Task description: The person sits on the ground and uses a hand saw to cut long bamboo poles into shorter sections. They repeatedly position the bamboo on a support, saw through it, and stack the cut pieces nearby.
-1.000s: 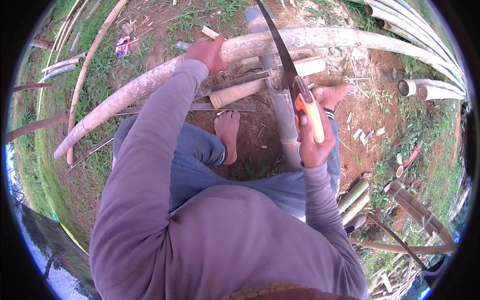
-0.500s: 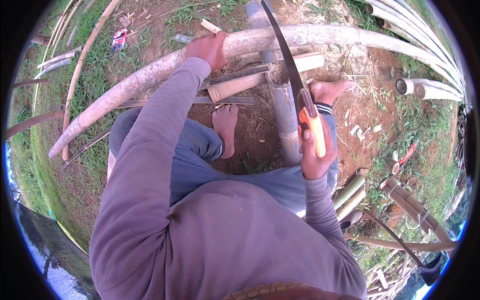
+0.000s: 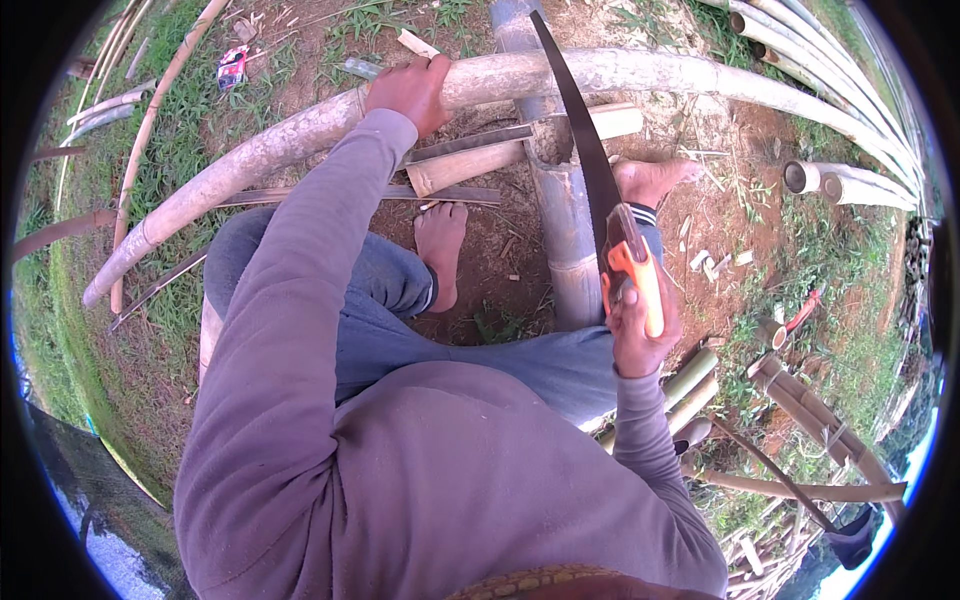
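A long pale bamboo pole [image 3: 620, 72] lies crosswise in front of me, bowed by the lens. My left hand [image 3: 412, 95] is closed over it, left of the middle. In my right hand [image 3: 645, 325] is the orange handle of a hand saw [image 3: 585, 130]. Its dark blade points away from me and crosses the pole; whether the teeth touch the bamboo I cannot tell. Beneath the pole runs a thicker greyish bamboo post [image 3: 570, 230], with a notch cut in its top. Split bamboo pieces [image 3: 470, 168] lie against that post, below the pole.
My bare feet [image 3: 440, 255] rest either side of the post. Several bamboo poles [image 3: 815, 85] are stacked at the far right. Cut bamboo lengths [image 3: 800, 395] and a long-handled tool [image 3: 770, 460] lie at the near right. A red-and-white packet [image 3: 232, 68] sits in the grass at the far left.
My right hand has drawn the saw back toward me and slightly right. My left hand keeps its grip on the bamboo pole.
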`<act>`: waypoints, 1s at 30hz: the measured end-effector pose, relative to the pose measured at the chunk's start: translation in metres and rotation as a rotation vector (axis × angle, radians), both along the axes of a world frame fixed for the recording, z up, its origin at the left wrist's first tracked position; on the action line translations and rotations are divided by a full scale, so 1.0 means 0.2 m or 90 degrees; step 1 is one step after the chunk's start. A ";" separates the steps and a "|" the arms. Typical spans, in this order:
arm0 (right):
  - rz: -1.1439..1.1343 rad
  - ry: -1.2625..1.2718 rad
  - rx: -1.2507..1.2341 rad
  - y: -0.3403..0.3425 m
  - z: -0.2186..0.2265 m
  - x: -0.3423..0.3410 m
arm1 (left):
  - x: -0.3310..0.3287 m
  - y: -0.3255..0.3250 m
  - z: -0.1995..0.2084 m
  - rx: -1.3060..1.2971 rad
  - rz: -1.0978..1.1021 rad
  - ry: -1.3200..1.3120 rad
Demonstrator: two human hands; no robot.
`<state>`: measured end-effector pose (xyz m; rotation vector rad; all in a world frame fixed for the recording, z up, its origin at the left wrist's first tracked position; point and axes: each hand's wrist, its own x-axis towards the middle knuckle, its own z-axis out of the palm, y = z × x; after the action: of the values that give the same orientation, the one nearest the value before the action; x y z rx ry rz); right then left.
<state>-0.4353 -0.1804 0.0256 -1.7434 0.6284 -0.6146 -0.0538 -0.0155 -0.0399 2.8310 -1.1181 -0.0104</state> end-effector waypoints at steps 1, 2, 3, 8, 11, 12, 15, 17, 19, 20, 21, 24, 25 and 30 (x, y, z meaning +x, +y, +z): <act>0.000 -0.009 0.000 -0.01 -0.01 -0.04 | 0.01 -0.01 0.02 0.011 0.006 0.011; 0.015 -0.041 0.001 -0.01 0.02 0.03 | 0.02 -0.01 -0.01 0.001 0.008 -0.014; 0.028 -0.071 0.001 0.00 0.03 0.10 | 0.02 0.00 -0.05 -0.011 0.007 -0.036; -0.001 -0.043 -0.056 -0.16 -0.03 0.73 | 0.01 -0.06 0.02 0.038 0.006 -0.004; 0.020 -0.018 -0.035 -0.05 0.03 0.50 | 0.01 0.01 -0.04 -0.019 -0.001 -0.059; 0.001 -0.020 -0.012 0.00 0.03 0.29 | 0.01 0.01 -0.03 0.002 0.011 -0.034; 0.002 -0.003 0.008 0.03 0.00 0.00 | 0.01 -0.01 0.01 0.027 0.025 -0.005; 0.010 -0.021 -0.015 -0.04 -0.08 0.21 | 0.00 -0.02 -0.06 0.001 0.013 -0.050; 0.014 -0.036 -0.061 -0.13 -0.06 0.57 | -0.07 -0.04 -0.04 0.005 0.012 -0.038; 0.010 -0.046 -0.078 -0.19 -0.03 0.78 | -0.04 -0.07 0.00 0.001 0.013 -0.053; 0.006 -0.054 -0.042 -0.20 -0.01 0.86 | -0.03 -0.06 0.01 0.006 0.016 -0.043; -0.010 0.010 -0.014 -0.05 0.04 0.55 | 0.05 -0.04 0.06 0.013 0.026 -0.027; -0.004 -0.012 -0.019 -0.03 0.02 0.36 | 0.04 -0.03 0.05 0.013 0.034 -0.023; -0.012 -0.070 -0.033 0.04 -0.02 0.13 | -0.02 -0.01 -0.04 -0.013 0.024 -0.052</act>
<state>-0.4090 -0.1721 0.0223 -1.7397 0.5565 -0.7402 -0.0569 -0.0169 -0.0484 2.8576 -1.0736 0.1203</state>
